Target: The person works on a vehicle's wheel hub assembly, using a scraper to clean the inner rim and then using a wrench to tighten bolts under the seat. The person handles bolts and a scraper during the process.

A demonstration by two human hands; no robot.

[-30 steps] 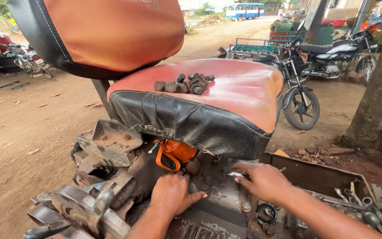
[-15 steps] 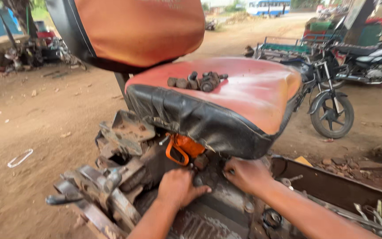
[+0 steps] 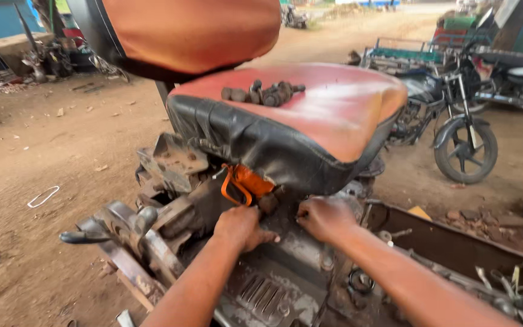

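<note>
Reaching under the seat (image 3: 310,127): left hand (image 3: 243,227) curling loosely on greasy metal housing (image 3: 273,272) below the orange bracket (image 3: 243,184); right hand (image 3: 325,218) clenching, grasp hidden. Bolts (image 3: 264,94) lying atop the seat; motorcycle (image 3: 449,115) standing beyond.

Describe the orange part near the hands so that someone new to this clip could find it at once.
Start at the big red seat cushion with its black front edge. Directly under that edge, above the greasy metal housing, sits the orange loop-shaped handle, just above the left hand and left of the right hand. It is the only bright orange piece among grey, dirty metal parts.
</note>
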